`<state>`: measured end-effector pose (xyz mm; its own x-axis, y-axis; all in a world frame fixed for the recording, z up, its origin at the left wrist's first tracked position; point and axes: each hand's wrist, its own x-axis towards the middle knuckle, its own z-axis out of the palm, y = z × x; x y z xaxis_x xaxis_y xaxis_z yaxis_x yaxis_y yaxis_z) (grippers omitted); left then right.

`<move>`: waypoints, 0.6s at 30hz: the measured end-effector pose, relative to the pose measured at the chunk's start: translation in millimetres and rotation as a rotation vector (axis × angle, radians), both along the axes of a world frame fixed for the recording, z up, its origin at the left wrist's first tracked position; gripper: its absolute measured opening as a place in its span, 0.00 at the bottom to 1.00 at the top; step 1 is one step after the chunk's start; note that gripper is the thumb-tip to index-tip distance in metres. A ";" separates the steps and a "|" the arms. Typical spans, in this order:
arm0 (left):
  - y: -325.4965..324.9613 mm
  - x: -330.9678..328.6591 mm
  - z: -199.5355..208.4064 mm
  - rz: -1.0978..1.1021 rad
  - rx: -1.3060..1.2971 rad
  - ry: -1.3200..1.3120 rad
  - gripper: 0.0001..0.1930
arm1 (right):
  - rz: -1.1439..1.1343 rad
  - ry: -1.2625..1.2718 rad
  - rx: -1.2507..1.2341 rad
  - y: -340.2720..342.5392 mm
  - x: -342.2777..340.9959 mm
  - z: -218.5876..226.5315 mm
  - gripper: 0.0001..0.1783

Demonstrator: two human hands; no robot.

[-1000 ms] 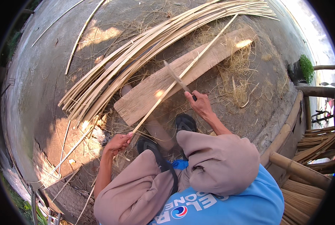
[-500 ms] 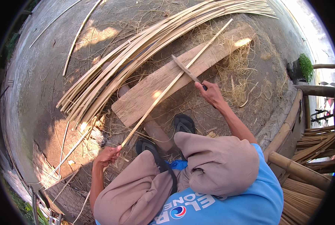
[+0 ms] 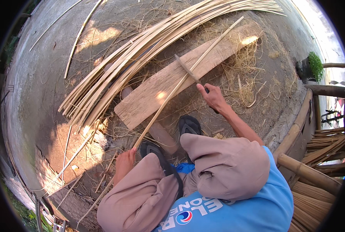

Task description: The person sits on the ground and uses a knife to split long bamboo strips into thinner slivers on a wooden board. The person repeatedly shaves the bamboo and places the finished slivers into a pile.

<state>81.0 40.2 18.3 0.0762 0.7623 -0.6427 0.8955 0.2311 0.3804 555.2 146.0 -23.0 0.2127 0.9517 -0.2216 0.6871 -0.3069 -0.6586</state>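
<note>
A long, thin bamboo strip (image 3: pixel 159 112) slants across a worn wooden plank (image 3: pixel 145 98), its far end reaching past the board's upper edge. My left hand (image 3: pixel 125 161) is closed on the strip's near end, beside my left knee. In my right hand (image 3: pixel 213 96) is a knife (image 3: pixel 188 70), gripped by its dark handle. The blade crosses the strip over the middle of the plank. Whether the edge bites into the strip is too small to tell. Part of my left forearm is hidden behind my knee.
Beyond the plank lies a big bundle of split bamboo strips (image 3: pixel 141 50). Curly shavings (image 3: pixel 246 83) litter the ground at right. A bamboo rail (image 3: pixel 309 174) and more strips (image 3: pixel 311 205) stand to my right, with a potted plant (image 3: pixel 315 66) farther off. Sandals (image 3: pixel 190 125) are on my feet.
My left hand has moved right and closer to my knee with the strip's near end. The strip's far end has shifted slightly up and right. My right hand with the knife moved slightly left.
</note>
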 end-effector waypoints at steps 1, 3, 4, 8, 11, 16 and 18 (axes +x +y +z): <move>-0.4 11.3 -4.0 -0.038 0.112 0.070 0.28 | 0.100 0.031 -0.092 -20.1 -37.9 13.5 0.34; -4.8 21.1 -16.9 -0.021 0.205 0.041 0.28 | 0.411 -0.056 0.098 -69.3 -82.6 16.0 0.31; -8.6 18.3 -20.0 -0.009 0.247 0.034 0.28 | 0.530 -0.115 0.153 -80.0 -95.3 22.1 0.31; 1.4 17.9 -6.8 0.013 0.100 -0.064 0.29 | 0.193 -0.172 0.019 -25.1 -14.6 9.9 0.33; 15.7 36.9 0.2 0.017 0.020 -0.111 0.29 | 0.096 -0.087 -0.079 -16.4 -22.3 16.0 0.34; -4.9 -12.8 -2.9 0.019 -0.115 -0.092 0.32 | 0.609 -0.216 0.184 -55.4 -31.8 8.4 0.35; -23.2 -41.6 -11.0 0.039 -0.153 -0.080 0.33 | 0.156 -0.317 0.116 -3.9 46.2 1.4 0.36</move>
